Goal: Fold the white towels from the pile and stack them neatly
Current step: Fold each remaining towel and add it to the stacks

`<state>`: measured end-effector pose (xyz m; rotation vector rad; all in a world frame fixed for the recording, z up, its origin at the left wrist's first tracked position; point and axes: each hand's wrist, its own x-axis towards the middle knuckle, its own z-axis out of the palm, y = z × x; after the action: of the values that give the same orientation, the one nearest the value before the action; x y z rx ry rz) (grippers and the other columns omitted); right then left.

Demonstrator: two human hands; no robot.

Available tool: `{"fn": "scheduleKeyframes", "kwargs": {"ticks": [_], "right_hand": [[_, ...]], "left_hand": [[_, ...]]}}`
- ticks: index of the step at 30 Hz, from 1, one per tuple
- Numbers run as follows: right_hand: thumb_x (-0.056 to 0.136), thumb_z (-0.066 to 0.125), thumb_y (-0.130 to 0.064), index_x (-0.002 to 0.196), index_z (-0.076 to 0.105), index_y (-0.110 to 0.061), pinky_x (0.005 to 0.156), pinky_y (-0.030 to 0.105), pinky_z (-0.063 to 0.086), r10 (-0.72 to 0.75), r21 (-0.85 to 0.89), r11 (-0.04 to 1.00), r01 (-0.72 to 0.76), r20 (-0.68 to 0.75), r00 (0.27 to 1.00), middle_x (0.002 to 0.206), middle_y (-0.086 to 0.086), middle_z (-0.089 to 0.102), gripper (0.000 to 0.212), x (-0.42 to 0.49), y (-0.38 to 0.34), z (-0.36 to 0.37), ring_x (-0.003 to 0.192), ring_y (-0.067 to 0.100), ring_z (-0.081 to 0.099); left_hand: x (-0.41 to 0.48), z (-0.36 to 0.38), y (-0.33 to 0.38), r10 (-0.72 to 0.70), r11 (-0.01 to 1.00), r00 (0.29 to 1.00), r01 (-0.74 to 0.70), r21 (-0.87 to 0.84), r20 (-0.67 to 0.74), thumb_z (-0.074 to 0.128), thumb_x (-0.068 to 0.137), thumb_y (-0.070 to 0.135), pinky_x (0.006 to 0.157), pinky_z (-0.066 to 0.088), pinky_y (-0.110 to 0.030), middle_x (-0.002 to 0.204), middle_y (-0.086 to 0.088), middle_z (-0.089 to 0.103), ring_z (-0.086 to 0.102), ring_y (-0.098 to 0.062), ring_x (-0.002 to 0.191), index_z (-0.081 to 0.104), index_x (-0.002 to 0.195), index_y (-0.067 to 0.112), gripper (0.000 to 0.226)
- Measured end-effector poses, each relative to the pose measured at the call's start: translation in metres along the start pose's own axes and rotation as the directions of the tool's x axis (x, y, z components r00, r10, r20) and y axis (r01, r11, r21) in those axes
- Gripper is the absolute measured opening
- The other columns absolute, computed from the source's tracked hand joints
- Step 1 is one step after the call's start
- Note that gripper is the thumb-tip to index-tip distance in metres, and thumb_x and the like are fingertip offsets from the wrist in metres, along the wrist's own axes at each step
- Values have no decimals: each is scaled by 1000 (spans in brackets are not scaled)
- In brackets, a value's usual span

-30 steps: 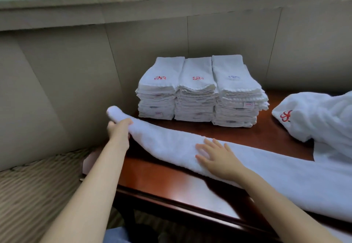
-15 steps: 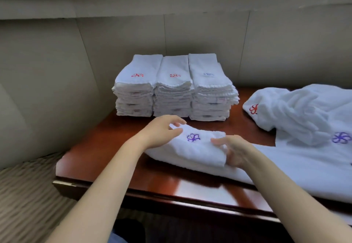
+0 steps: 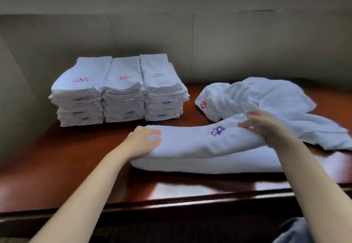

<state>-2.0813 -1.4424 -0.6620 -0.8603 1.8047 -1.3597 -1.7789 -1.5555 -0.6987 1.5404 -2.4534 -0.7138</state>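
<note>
A white towel [image 3: 192,143] with a purple flower mark lies folded double along the front of the brown table [image 3: 72,159]. My left hand [image 3: 142,141] holds the towel's folded left end, fingers curled over its top layer. My right hand [image 3: 266,126] rests on the towel to the right of the mark, fingers spread and blurred. Three neat stacks of folded white towels [image 3: 118,94] stand side by side at the back left. A loose pile of unfolded white towels [image 3: 262,98], one with a red mark, lies at the back right.
A grey panelled wall [image 3: 190,33] runs right behind the stacks, with a window ledge above. The table's dark front edge [image 3: 171,204] runs across the bottom, and bare wood shows left of the towel.
The long towel's left end has been brought over to the right, doubling it. The folded layer has since spread further right, and my right hand has moved right along it.
</note>
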Motion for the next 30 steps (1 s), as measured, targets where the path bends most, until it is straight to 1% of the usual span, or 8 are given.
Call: {"fn": "scheduleKeyframes", "kwargs": {"ticks": [2, 6, 9, 14, 17, 22, 27, 30], "right_hand": [[82, 63, 6, 120, 53, -4, 86, 35, 51, 50, -122, 991, -54, -40, 998, 106, 18, 62, 41, 4, 20, -10, 97, 30, 61], [84, 66, -3, 126, 50, -12, 59, 21, 46, 16, -216, 976, -29, -61, 998, 85, 9, 58, 46, 1, 40, -20, 70, 21, 55], [86, 61, 1, 130, 48, -15, 70, 32, 48, -46, -118, 992, 35, -91, 995, 87, 13, 60, 48, 0, 35, -34, 73, 22, 57], [88, 62, -9, 133, 48, -24, 79, 29, 46, -91, -216, 975, 62, -131, 987, 109, 7, 57, 49, 1, 21, -73, 96, 23, 57], [88, 64, -15, 133, 49, -24, 91, 34, 42, -34, -353, 935, -23, -154, 987, 124, 9, 53, 48, 7, 27, -91, 108, 26, 52], [88, 65, -11, 136, 48, -12, 108, 40, 37, 84, -388, 910, -144, -167, 982, 135, 16, 52, 50, 16, 44, -104, 122, 30, 51], [94, 57, -9, 135, 50, -7, 108, 46, 37, 206, -315, 921, -227, -100, 973, 136, 17, 51, 42, 21, 49, -114, 125, 32, 49], [96, 52, -5, 131, 54, -7, 90, 41, 53, 249, -190, 947, -259, -74, 966, 118, 16, 61, 35, 19, 54, -116, 106, 31, 59]], "left_hand": [[6, 5, 11, -74, 996, 997, 75, -37, 28, 45, 73, 57, 113, 28, -36, 148, -13, 32, 35, -31, 135, 47, 137, 37, 67], [25, 12, 11, -164, 979, 982, 173, -105, 88, 59, 85, 48, 116, 21, -34, 158, -6, 20, 23, -25, 144, 22, 151, 29, 78], [34, 20, 11, -144, 971, 982, 164, -172, 124, 61, 88, 45, 117, 16, -33, 160, 3, 14, 20, -20, 145, 12, 153, 29, 82], [38, 36, 20, -212, 916, 974, 228, -329, 86, 62, 68, 68, 117, 19, -38, 159, -6, 16, 22, -26, 144, 3, 152, 34, 109], [35, 40, 26, -283, 825, 952, 304, -476, 117, 61, 77, 66, 101, 35, -37, 154, -4, 31, 42, -29, 132, 7, 153, 26, 101], [14, 33, 43, -265, 841, 937, 340, -421, 228, 53, 28, 75, 62, 32, -27, 101, 6, 59, 49, -14, 75, 22, 145, 29, 130], [15, 41, 52, -237, 741, 947, 321, -589, 218, 69, 69, 65, 80, 48, -32, 127, -2, 55, 58, -19, 95, 27, 146, 19, 99], [15, 46, 58, -280, 737, 942, 335, -587, 186, 77, 75, 43, 56, 48, -27, 133, -12, 52, 61, -22, 91, 28, 145, 11, 91]]}}
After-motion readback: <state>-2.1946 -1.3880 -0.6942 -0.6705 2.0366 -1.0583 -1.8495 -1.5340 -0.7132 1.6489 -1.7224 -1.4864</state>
